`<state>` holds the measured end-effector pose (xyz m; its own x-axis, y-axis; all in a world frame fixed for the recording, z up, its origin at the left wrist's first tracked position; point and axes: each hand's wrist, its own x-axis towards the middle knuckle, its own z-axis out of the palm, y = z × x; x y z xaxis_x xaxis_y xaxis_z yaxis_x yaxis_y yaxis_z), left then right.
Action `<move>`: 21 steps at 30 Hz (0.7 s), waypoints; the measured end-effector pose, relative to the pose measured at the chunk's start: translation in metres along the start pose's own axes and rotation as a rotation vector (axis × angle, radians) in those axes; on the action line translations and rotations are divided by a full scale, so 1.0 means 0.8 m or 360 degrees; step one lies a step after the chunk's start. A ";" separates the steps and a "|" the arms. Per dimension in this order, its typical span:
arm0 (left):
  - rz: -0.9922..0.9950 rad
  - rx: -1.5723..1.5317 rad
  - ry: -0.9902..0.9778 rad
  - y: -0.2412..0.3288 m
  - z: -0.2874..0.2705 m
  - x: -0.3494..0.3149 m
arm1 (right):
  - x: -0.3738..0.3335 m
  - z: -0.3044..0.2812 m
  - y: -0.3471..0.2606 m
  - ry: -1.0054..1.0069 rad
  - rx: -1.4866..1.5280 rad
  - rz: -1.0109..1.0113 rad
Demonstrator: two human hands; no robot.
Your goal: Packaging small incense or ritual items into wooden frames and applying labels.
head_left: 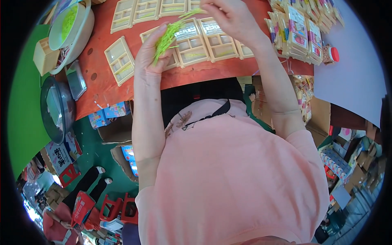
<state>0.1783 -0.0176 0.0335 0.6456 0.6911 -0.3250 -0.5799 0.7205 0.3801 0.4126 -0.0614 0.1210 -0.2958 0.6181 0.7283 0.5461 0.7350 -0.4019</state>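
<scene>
My left hand (155,52) is closed round a bunch of thin bright green strips (166,40), which stick out past the fingers. To its right, my right hand (232,19) is pinched at the far end of several loose green strips (191,14); its fingertips are partly cut off by the upper edge. Below and between the hands stands a row of cream compartment trays (191,43), some with green strips in a long compartment. A single cream tray (121,61) lies left of my left hand. Another row of trays (146,10) runs along the far side.
Far left, a white bowl (85,29) holds more green strips, beside a small cream box (45,56) and a dark round basin (61,107). Stacked packaged sets (297,32) and a red-lidded jar (331,54) are at right. A person (61,222) sits at lower left.
</scene>
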 end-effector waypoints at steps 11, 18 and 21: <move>0.0160 -0.0304 -0.0229 0.046 -0.038 -0.035 | -0.139 -0.104 -0.030 -0.0378 -0.0290 0.1571; 0.0177 -0.0231 -0.0137 0.033 -0.030 -0.042 | -0.146 -0.072 -0.029 -0.0246 -0.0535 0.1246; 0.0159 -0.0295 -0.0130 0.029 -0.025 -0.039 | -0.133 -0.061 -0.033 -0.0254 -0.0544 0.1253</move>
<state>0.1345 -0.0215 0.0355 0.6138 0.7583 -0.2198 -0.7197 0.6518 0.2390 0.4676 -0.1599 0.0811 0.1740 0.9616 0.2121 0.8358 -0.0303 -0.5483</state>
